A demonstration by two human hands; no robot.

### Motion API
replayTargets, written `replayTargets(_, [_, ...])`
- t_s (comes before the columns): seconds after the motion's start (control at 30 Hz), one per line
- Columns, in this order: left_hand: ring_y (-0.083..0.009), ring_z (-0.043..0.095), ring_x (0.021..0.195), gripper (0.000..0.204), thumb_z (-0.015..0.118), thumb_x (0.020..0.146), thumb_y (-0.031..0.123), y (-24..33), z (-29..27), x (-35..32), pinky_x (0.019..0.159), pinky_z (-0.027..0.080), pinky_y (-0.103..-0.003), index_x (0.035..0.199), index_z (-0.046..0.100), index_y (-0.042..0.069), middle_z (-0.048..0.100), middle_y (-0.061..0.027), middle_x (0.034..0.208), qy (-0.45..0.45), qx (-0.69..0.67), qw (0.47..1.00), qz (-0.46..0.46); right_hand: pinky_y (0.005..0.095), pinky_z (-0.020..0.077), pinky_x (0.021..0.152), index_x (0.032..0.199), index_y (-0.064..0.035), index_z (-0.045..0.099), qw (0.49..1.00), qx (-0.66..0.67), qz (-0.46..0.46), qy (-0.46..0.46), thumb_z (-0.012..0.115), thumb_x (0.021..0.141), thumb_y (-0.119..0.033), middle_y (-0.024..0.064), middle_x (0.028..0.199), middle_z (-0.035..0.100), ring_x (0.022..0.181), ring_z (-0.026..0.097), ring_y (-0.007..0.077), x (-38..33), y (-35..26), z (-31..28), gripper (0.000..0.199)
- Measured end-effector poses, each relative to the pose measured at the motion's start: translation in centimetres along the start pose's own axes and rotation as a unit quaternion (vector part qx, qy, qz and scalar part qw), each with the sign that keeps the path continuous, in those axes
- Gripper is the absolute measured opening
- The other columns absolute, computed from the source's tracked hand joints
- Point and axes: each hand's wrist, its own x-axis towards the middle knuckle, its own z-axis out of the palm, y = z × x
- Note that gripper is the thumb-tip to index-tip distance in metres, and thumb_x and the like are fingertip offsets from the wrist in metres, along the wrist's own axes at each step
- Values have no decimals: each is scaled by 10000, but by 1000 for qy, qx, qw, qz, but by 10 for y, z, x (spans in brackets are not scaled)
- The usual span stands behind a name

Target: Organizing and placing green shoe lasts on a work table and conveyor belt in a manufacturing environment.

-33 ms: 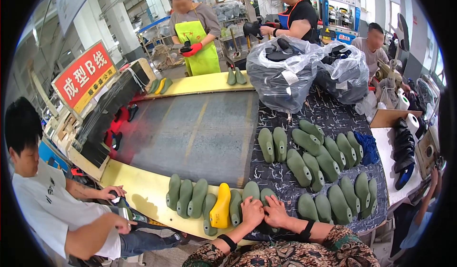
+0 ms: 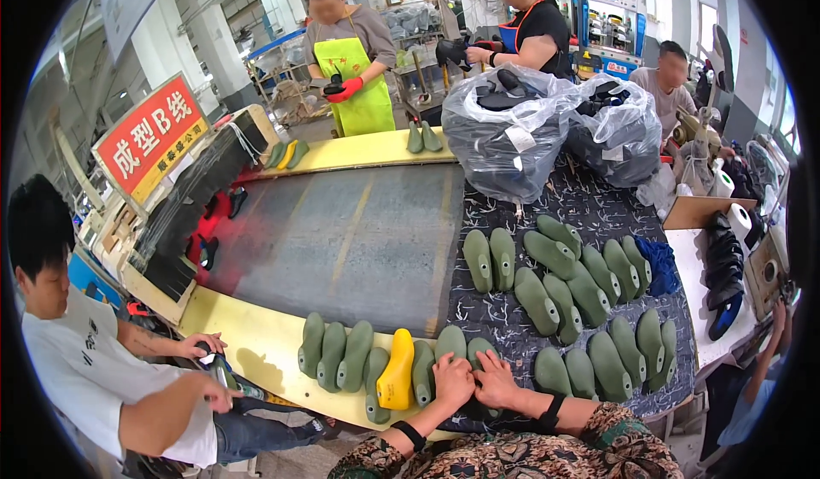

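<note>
Two green shoe lasts lie side by side at the near edge of the table, one under each of my hands. My left hand [image 2: 453,380] is closed over the lower part of the left shoe last [image 2: 451,342]. My right hand [image 2: 494,382] grips the shoe last [image 2: 483,350] beside it, fingers bent over its top. Both lasts' lower ends are mostly hidden by my hands. Just left are a narrow green last [image 2: 423,371], a yellow last [image 2: 395,376] and several more green lasts [image 2: 354,355] in a row.
More green lasts [image 2: 589,295] stand in groups on the dark patterned cloth [image 2: 478,214] to the right. Beyond them sit plastic bags [image 2: 508,150] of dark shoes. A grey conveyor belt [image 2: 333,240] runs leftward. One co-worker [image 2: 111,351] is at the left; others stand across the table.
The co-worker at the left has shifted a hand and the shoe in it slightly. My hands and the lasts have stayed in place.
</note>
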Motion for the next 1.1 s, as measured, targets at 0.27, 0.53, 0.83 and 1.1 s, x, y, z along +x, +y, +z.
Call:
replayTargets(0.27, [-344, 451, 1065, 86, 556, 694, 99, 3, -2, -5, 873, 325, -466, 758, 606, 71, 600, -64, 883, -26, 4, 1000, -3, 540, 198, 1021, 1097, -96, 596, 999, -41, -14, -20, 518, 769, -285, 209, 1393, 275, 1313, 200, 382, -3, -3, 0, 387])
replayTargets(0.53, [-329, 437, 1062, 118, 556, 692, 109, 2, -8, -4, 886, 310, -479, 775, 633, 75, 606, -47, 883, -36, -18, 999, 22, 515, 214, 1023, 1091, -119, 606, 1000, -19, 11, 1, 529, 771, -279, 176, 1402, 289, 1315, 227, 356, -6, -3, 4, 366])
replayTargets(0.83, [-331, 428, 1063, 122, 565, 678, 95, -1, 1, -3, 869, 299, -497, 777, 635, 82, 601, -52, 880, -28, -29, 999, 32, 518, 244, 1012, 1053, -142, 624, 1000, -18, 15, -10, 570, 731, -259, 152, 1402, 299, 1310, 241, 355, -3, 2, -2, 347])
replayTargets(1.1, [-328, 448, 1043, 110, 571, 654, 69, 0, -3, 1, 863, 310, -483, 744, 626, 100, 601, -45, 833, -1, -47, 999, 22, 501, 192, 1036, 1079, -160, 626, 999, -3, 39, -14, 548, 740, -275, 134, 1412, 285, 1326, 203, 333, -2, -4, -1, 366])
